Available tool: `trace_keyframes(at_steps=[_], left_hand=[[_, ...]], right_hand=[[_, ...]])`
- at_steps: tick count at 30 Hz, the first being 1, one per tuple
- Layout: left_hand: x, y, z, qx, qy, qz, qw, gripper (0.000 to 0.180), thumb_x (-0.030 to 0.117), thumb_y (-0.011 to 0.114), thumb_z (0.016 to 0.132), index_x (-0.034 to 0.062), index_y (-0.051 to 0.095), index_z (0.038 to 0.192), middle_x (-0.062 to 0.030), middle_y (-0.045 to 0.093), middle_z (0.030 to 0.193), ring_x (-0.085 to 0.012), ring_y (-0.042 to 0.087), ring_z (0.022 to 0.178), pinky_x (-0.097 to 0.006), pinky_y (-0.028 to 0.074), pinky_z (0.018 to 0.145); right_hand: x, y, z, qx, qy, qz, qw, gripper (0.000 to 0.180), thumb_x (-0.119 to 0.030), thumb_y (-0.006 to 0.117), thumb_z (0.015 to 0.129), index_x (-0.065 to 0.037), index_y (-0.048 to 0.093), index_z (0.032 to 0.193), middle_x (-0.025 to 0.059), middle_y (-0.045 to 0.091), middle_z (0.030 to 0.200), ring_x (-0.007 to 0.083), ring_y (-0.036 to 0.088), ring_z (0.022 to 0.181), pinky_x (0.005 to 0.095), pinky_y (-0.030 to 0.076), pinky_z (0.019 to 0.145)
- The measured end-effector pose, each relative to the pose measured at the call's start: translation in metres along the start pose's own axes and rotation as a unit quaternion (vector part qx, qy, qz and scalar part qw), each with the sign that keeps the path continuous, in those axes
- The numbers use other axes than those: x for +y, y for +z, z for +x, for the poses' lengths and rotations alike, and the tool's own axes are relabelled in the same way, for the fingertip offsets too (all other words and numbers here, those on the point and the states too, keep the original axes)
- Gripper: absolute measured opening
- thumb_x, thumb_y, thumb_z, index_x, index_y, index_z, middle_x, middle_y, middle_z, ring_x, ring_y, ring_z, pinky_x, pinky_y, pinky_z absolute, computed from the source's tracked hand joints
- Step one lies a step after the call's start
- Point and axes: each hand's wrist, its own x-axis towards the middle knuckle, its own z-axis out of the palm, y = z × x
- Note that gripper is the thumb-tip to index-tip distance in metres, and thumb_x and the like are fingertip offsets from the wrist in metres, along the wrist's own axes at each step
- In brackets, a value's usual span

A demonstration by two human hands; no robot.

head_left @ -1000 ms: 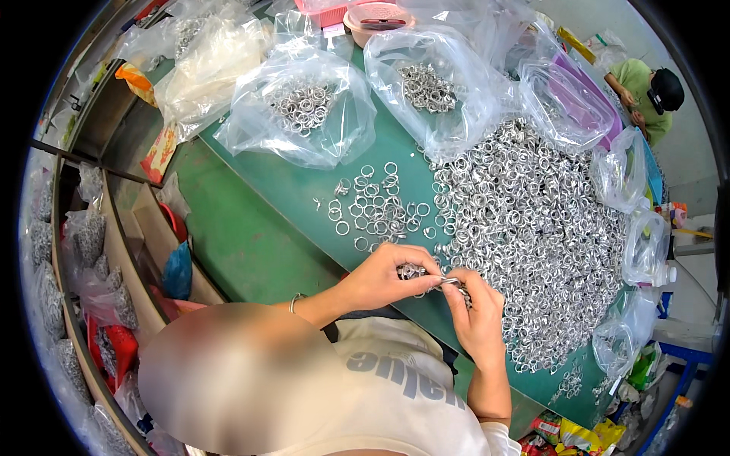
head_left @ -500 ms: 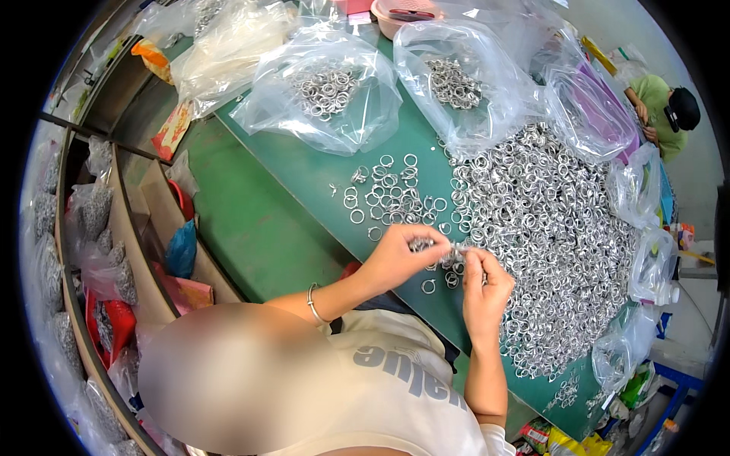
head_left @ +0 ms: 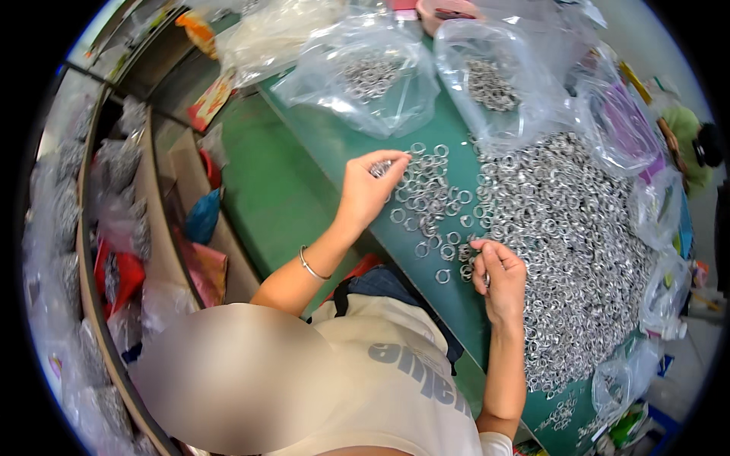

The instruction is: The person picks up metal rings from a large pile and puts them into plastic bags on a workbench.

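Observation:
My left hand [head_left: 370, 188] is stretched out over the green table [head_left: 334, 144] with a small bunch of silver metal rings [head_left: 381, 168] pinched in its fingers, beside a loose scatter of rings [head_left: 430, 194]. My right hand [head_left: 498, 277] sits closer to me at the edge of the big heap of silver rings [head_left: 566, 235], fingers curled; a ring or two seem to be between them, but I cannot tell for sure. A thin bangle is on my left wrist.
Clear plastic bags of rings [head_left: 365, 72] [head_left: 490, 80] lie at the far side, with a pink bowl [head_left: 449, 11] behind. More bags [head_left: 658, 209] line the right edge. Shelves with packets [head_left: 114, 228] stand at left. Another person [head_left: 688, 144] is at the far right.
My hands were together in front of me working on rings. Now the left hand has reached forward and left with a bunch of rings, and the right hand stays near the heap.

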Motion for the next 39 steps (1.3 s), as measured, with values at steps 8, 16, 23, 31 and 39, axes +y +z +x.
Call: trace_keyframes(at_steps=[8,16,23,31,39], left_hand=[[-0.049,-0.102,-0.060,0.209,-0.199,-0.272,0.918,0.024,0.024,0.063,0.086,0.0021,0.061,0.095,0.0011,0.055,0.076,-0.0042,0.042,0.050,-0.017,0.031,0.041],[-0.240,-0.169,-0.139,0.331,-0.411,-0.405,0.746,0.035,0.041,0.056,0.088,0.0068,0.057,0.094,-0.0007,0.054,0.073,-0.0069,0.042,0.046,-0.021,0.031,0.036],[-0.386,-0.159,-0.173,0.368,-0.542,-0.257,0.711,0.024,0.027,0.058,0.086,0.0035,0.059,0.092,-0.0035,0.058,0.070,-0.0090,0.046,0.046,-0.023,0.034,0.035],[-0.526,-0.126,-0.199,0.338,-0.608,0.001,0.718,0.036,0.026,0.069,0.072,0.0053,0.061,0.101,-0.0135,0.066,0.085,-0.0266,0.063,0.076,-0.037,0.051,0.067],[-0.566,-0.139,-0.152,0.292,-0.719,0.063,0.627,0.039,0.029,0.065,0.074,0.0098,0.059,0.107,-0.0168,0.063,0.105,-0.0353,0.058,0.102,-0.043,0.047,0.085]], right_hand=[[0.001,0.052,0.017,-0.185,0.055,-0.064,0.979,0.020,-0.014,0.055,0.091,0.004,0.062,0.087,-0.0041,0.042,0.056,0.0016,0.033,0.045,0.0178,0.023,0.039],[0.009,0.175,0.084,-0.293,-0.272,-0.418,0.816,0.017,-0.012,0.066,0.081,0.002,0.061,0.073,0.0069,0.054,0.057,0.0157,0.049,0.046,0.0301,0.037,0.044],[0.034,0.261,0.167,-0.452,-0.488,-0.504,0.550,0.014,-0.010,0.070,0.074,-0.006,0.061,0.084,0.0069,0.049,0.061,0.0250,0.054,0.051,0.0335,0.041,0.043],[0.025,0.291,0.203,-0.587,-0.408,-0.467,0.520,0.014,-0.016,0.062,0.082,-0.002,0.062,0.080,0.0051,0.053,0.059,0.0208,0.051,0.049,0.0311,0.041,0.048],[0.039,0.251,0.242,-0.575,-0.372,-0.502,0.529,0.022,-0.023,0.058,0.080,-0.006,0.056,0.065,0.0051,0.052,0.053,0.0194,0.047,0.044,0.0309,0.038,0.047]])
